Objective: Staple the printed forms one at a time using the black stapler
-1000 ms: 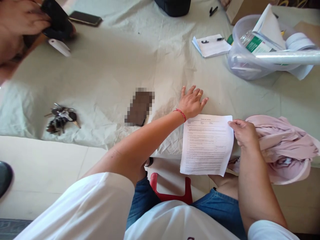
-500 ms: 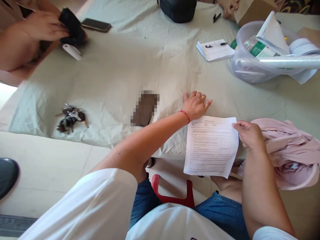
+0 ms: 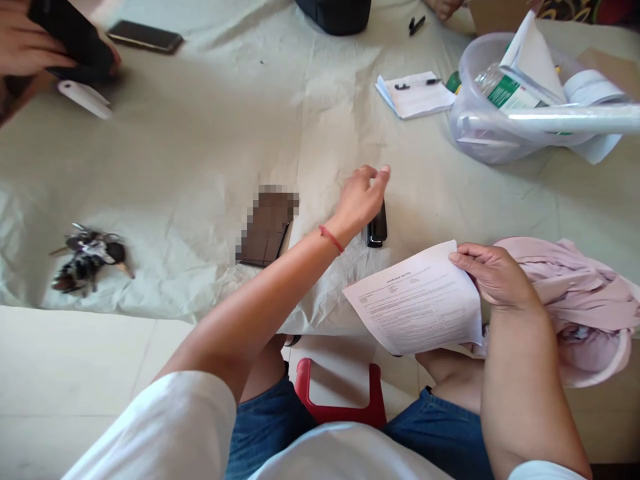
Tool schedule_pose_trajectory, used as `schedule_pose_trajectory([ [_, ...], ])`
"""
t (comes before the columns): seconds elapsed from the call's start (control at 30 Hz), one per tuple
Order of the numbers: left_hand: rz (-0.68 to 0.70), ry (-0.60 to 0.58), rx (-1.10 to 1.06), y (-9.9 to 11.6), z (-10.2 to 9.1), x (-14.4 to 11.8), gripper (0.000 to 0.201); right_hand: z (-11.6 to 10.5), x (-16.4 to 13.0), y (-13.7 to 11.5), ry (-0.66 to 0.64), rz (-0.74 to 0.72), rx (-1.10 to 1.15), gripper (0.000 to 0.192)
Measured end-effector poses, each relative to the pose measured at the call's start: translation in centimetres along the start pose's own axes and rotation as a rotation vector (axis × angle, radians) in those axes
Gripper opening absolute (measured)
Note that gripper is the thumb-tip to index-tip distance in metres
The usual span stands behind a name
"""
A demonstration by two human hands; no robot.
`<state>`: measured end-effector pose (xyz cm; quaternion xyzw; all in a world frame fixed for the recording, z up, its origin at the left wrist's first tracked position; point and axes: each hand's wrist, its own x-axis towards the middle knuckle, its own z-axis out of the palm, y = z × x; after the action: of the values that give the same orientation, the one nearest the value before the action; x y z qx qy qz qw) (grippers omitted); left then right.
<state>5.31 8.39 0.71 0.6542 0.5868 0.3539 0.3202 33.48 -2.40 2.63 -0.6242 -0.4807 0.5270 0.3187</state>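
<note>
- Keys (image 3: 87,259) lie far left on the tabletop (image 3: 200,153).
- Left hand (image 3: 361,197), arm stretched forward, fingers curled loosely and holding nothing, hovers over a small black object (image 3: 378,228).
- Right hand (image 3: 493,272) pinches the paper (image 3: 417,301) by its right edge, tilted over the tabletop's near edge, beside pink cloth (image 3: 575,293).

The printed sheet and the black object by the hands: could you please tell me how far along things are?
Done: the right hand has the printed sheet lifted by its edge. In hand: the left hand is on a small black object on the cloth. Left: that object is not yet lifted.
</note>
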Motion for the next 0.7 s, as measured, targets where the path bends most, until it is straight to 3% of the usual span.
schedule_pose_trajectory([
  [0.07,-0.093,0.127,-0.212,0.0,-1.7,-2.6,0.058,0.1,-0.2,-0.3,0.051,-0.02,0.058,0.041],
  [0.13,-0.151,0.162,-0.44,0.1,-3.0,-5.6,0.056,0.4,-0.2,-0.4,0.133,-0.017,0.148,0.043],
  [0.23,-0.288,0.092,-0.778,0.0,-3.5,-9.3,0.058,1.1,0.4,-0.4,0.232,-0.004,0.243,0.046],
  [0.33,-0.418,-0.072,-0.999,-0.4,-3.1,-11.3,0.065,1.7,1.2,-0.2,0.29,-0.023,0.261,0.045],
  [0.4,-0.43,-0.172,-1.044,-0.7,-2.8,-12.0,0.066,2.1,1.7,-0.1,0.331,-0.044,0.285,0.044],
  [0.53,-0.397,-0.331,-1.02,-1.3,-3.0,-13.0,0.048,2.7,2.4,0.0,0.436,-0.056,0.368,0.046],
  [0.7,-0.464,-0.453,-1.004,-1.4,-3.8,-14.3,0.044,2.6,3.5,0.8,0.428,-0.095,0.318,0.039],
])
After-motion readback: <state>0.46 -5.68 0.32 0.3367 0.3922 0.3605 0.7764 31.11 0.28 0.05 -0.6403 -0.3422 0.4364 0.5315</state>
